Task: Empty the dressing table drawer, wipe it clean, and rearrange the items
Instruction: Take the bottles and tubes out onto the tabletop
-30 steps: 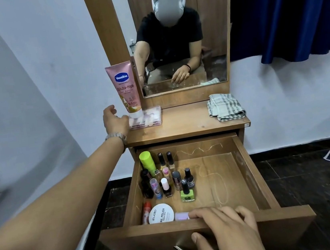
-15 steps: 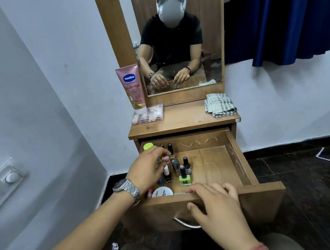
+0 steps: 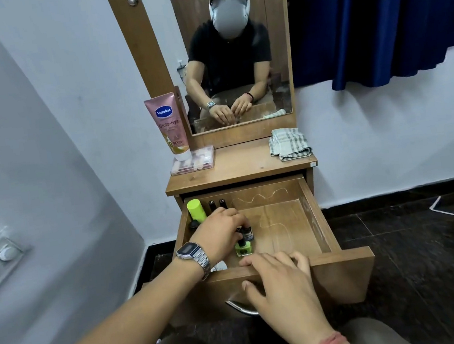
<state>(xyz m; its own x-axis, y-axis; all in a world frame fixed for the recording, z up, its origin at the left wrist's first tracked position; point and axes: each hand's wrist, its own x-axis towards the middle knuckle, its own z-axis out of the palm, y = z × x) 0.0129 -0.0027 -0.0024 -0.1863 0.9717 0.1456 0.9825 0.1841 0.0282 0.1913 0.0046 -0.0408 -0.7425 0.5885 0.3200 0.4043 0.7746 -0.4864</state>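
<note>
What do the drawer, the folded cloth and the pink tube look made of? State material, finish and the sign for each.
Drawer: wood or wood-look laminate board, matt brown; grain lines show, white scuffs on the floor.
Folded cloth: woven fabric, likely cotton; soft creases, checked pattern.
Pink tube: probably flexible plastic, glossy; printed label, sheen.

Your left hand (image 3: 220, 232) reaches among the bottles (image 3: 246, 232) in the open drawer (image 3: 317, 217); your right hand (image 3: 280, 280) rests on its front edge.

A single head-worn camera looks forward and steeply down, close above the open drawer (image 3: 281, 222), mirror (image 3: 233, 55) ahead.
</note>
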